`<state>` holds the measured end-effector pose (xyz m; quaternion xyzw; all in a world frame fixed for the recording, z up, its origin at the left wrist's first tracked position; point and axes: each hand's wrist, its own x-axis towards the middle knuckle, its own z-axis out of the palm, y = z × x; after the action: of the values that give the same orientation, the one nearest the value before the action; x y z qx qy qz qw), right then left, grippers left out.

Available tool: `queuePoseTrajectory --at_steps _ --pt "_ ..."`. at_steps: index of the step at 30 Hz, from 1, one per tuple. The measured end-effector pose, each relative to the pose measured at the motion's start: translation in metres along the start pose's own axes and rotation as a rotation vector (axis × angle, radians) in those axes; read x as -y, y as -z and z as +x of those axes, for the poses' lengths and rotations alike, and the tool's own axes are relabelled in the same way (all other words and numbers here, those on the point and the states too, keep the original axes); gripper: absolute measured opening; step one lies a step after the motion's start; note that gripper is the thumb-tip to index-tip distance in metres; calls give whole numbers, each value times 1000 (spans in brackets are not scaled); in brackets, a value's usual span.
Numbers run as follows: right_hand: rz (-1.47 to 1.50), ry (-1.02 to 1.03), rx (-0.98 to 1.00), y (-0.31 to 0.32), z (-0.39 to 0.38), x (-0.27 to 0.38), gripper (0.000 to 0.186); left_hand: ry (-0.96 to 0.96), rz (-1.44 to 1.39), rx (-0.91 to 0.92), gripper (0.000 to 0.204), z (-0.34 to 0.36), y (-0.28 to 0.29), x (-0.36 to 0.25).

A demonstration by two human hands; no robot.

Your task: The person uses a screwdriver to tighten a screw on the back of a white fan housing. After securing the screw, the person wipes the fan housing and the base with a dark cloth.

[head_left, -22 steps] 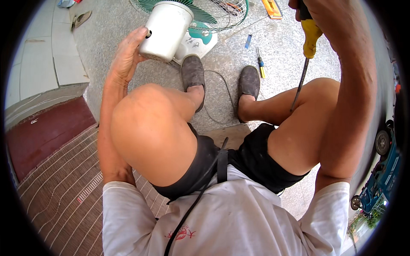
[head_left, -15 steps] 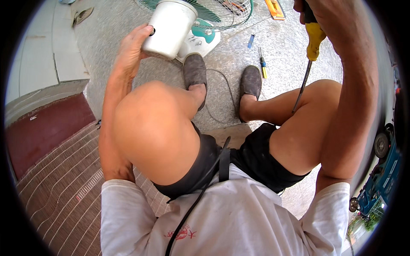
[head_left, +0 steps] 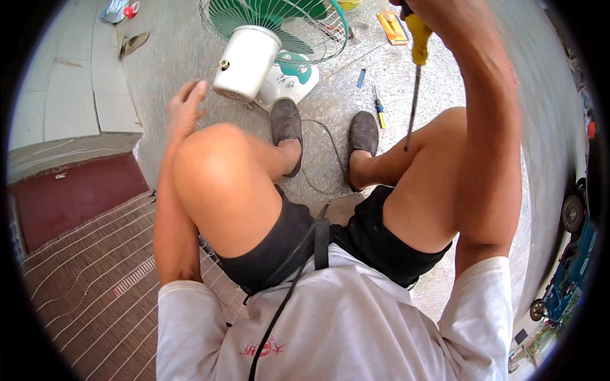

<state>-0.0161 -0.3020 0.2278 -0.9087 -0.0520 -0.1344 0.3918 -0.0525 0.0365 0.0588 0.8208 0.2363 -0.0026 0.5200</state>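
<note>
At 11 o'clock the electric fan (head_left: 251, 56) looks largely assembled: its white motor housing (head_left: 249, 54) covers the rear, the wire guard (head_left: 346, 33) surrounds the green blades (head_left: 223, 24), and the white-and-green base (head_left: 284, 84) rests on the floor at 12 o'clock, beyond the shoes. The left hand (head_left: 184, 109), at 10 o'clock, is blurred, half open with fingers loosely spread, and empty — just beside the housing, apparently not touching it. At 1 o'clock the right hand (head_left: 440, 14), partly cut off by the upper edge, is closed around the handle of a long yellow-and-black screwdriver (head_left: 418, 46); its shaft points down toward 6 o'clock, its tip away from the fan. So no screw is being turned, and screw work on the housing, judging by this view, is left open — whether any screw is already out cannot be told. A smaller blue-and-yellow screwdriver (head_left: 380, 109) lies unused between 1 and 2 o'clock.
</note>
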Motion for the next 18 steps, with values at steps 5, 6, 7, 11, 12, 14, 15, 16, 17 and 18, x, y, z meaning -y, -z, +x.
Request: queuePoseTrajectory --at_steps 5,6,7,11,12,14,15,16,17,18 --pt "157 13 -7 9 22 -15 24 -296 -84 -222 33 -44 48 -53" --pt "103 71 -91 27 28 -35 24 -392 -128 -176 27 -39 24 -67" --pt "150 158 -113 12 36 -47 24 -459 -101 -226 22 -54 34 -70" --pt "254 91 -66 -4 37 -38 23 -620 85 -342 12 -104 52 -76" --pt "269 66 -58 -4 37 -38 23 -658 125 -371 13 -116 52 -76" --pt "224 87 -69 -10 36 -47 29 -727 206 -429 16 -136 52 -68" --pt "108 159 -122 -14 38 -63 34 -774 201 -448 24 -140 52 -56" --pt "-21 224 -182 -13 38 -75 38 -710 227 -451 26 -146 43 -49" --pt "24 140 -182 -11 34 -69 32 -641 267 -464 28 -159 40 -44" --pt "45 122 -186 -10 31 -68 32 -572 303 -474 31 -170 39 -37"
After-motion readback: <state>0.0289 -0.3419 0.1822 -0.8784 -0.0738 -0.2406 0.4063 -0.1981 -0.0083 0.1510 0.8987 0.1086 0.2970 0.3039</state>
